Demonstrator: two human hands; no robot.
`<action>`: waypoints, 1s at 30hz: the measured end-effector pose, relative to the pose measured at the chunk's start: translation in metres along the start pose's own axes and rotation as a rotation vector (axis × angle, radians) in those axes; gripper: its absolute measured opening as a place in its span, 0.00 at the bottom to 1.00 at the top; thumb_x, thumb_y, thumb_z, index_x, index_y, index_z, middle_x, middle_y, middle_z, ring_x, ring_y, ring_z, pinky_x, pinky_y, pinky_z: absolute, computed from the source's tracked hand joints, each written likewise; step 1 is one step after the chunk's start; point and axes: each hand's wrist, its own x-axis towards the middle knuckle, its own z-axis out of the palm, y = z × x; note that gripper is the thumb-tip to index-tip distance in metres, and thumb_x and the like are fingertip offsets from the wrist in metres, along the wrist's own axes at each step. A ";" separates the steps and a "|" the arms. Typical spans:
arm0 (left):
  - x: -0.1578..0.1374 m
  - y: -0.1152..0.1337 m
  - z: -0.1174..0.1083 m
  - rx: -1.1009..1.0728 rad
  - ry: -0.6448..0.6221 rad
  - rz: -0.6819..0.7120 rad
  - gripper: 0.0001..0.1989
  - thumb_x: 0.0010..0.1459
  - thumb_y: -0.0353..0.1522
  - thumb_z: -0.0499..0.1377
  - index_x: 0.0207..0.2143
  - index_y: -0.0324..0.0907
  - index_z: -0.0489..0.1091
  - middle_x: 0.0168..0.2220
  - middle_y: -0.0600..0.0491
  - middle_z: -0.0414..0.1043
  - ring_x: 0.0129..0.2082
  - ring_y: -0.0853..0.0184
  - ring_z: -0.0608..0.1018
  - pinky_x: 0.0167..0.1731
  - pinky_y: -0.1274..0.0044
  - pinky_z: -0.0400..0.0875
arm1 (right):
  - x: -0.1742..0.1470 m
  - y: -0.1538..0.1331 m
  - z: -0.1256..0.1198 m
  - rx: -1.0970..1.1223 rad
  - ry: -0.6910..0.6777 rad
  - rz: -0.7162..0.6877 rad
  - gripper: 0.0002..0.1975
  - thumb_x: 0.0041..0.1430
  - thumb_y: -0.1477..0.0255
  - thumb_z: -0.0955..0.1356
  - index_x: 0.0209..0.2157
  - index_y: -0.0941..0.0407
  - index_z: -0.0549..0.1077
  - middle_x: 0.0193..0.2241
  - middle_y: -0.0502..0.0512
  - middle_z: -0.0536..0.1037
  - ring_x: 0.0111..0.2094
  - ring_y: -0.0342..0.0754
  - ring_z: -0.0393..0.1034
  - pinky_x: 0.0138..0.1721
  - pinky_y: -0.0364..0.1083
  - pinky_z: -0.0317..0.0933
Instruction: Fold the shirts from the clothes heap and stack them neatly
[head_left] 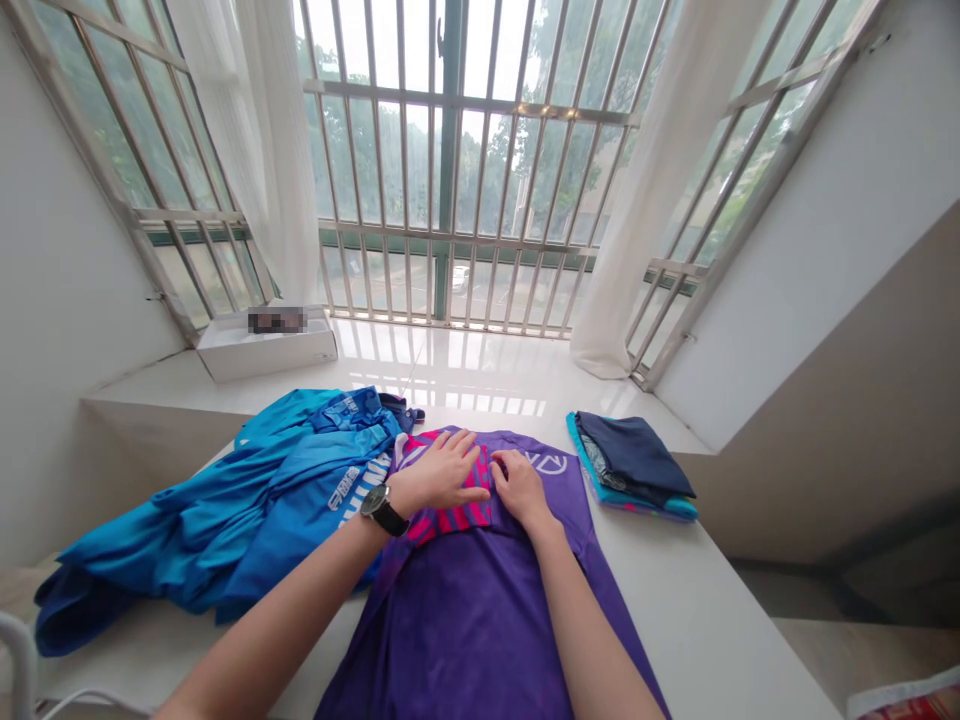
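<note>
A purple shirt (480,620) with a pink-striped part (465,512) and a white logo near its far edge lies spread in front of me. My left hand (441,472), wearing a black watch (384,510), rests flat on the striped part with its fingers stretched out. Close beside it, my right hand (519,485) has its fingers bent and drawn together on the shirt at the right edge of the stripes. The fabric under its fingertips is mostly hidden.
A loose heap of blue clothes (262,500) lies to the left, touching the purple shirt. On the right sits a folded stack of clothes (634,465), dark navy on top. A white box (266,350) stands on the window ledge, below barred windows and white curtains (611,290).
</note>
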 end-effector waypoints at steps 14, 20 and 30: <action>-0.122 0.030 0.019 -0.121 0.065 -0.245 0.38 0.59 0.43 0.60 0.68 0.44 0.53 0.71 0.43 0.48 0.71 0.49 0.47 0.67 0.54 0.46 | -0.013 -0.031 0.007 -0.206 -0.346 -0.176 0.32 0.69 0.54 0.55 0.69 0.54 0.55 0.71 0.58 0.51 0.71 0.56 0.41 0.67 0.56 0.38; -0.146 0.017 0.022 -0.163 -0.008 -0.408 0.35 0.65 0.48 0.51 0.68 0.39 0.52 0.69 0.38 0.52 0.68 0.49 0.57 0.65 0.55 0.53 | -0.013 -0.032 0.008 -0.233 -0.390 -0.123 0.34 0.69 0.53 0.52 0.70 0.55 0.50 0.72 0.58 0.46 0.71 0.56 0.37 0.68 0.56 0.33; -0.075 -0.038 0.005 0.085 0.082 -0.360 0.25 0.65 0.38 0.51 0.62 0.39 0.62 0.65 0.40 0.60 0.64 0.52 0.63 0.60 0.64 0.61 | -0.020 -0.026 0.003 -0.240 -0.371 -0.084 0.34 0.69 0.52 0.52 0.70 0.54 0.50 0.71 0.58 0.46 0.71 0.55 0.36 0.68 0.56 0.33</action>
